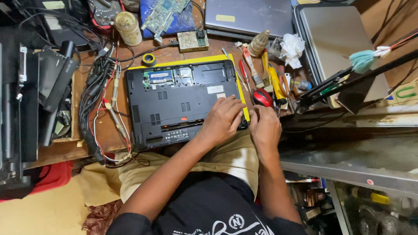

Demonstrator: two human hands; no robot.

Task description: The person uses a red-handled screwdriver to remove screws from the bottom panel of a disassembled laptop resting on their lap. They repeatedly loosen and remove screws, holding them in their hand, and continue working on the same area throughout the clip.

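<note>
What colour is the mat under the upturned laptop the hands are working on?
Yellow. The mat shows as a yellow border along the black laptop's far and right edges, seen in the head view.

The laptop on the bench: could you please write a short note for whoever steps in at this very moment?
Left hand: resting on the near right corner of the upturned black laptop.
Right hand: at that same corner, just off the edge; whether it holds anything cannot be seen.
Laptop lies base-up on a yellow mat; a hatch at the far edge is off, showing boards.
Screwdrivers and a red mouse lie to the right.
The main base cover is still on.
</note>
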